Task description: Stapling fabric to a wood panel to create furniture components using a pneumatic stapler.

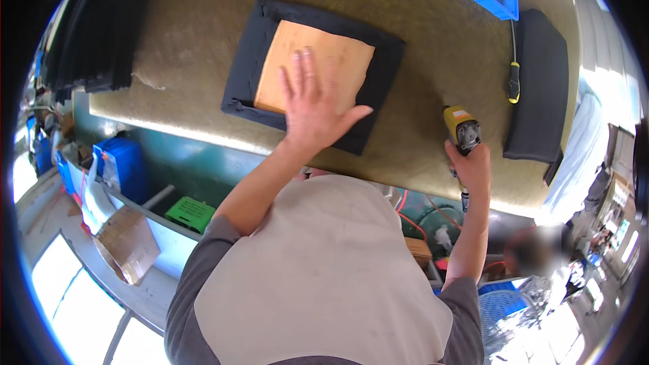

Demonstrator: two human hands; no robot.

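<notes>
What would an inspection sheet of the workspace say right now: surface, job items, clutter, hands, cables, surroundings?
Surface: brownish tabletop, lightly marked.
Job items: wooden board lying on black fabric, which shows around it; yellow-and-black handheld tool to the right.
Clutter: blue tray holding a pale item, screwdriver, black slab, stack of black pieces at far left.
Hands: left hand spread over the board, apparently touching it; right hand gripping the tool.
Cables: red line below the table edge; link to the tool cannot be told.
Surroundings: blue bin, green box and cardboard box at lower left.
</notes>
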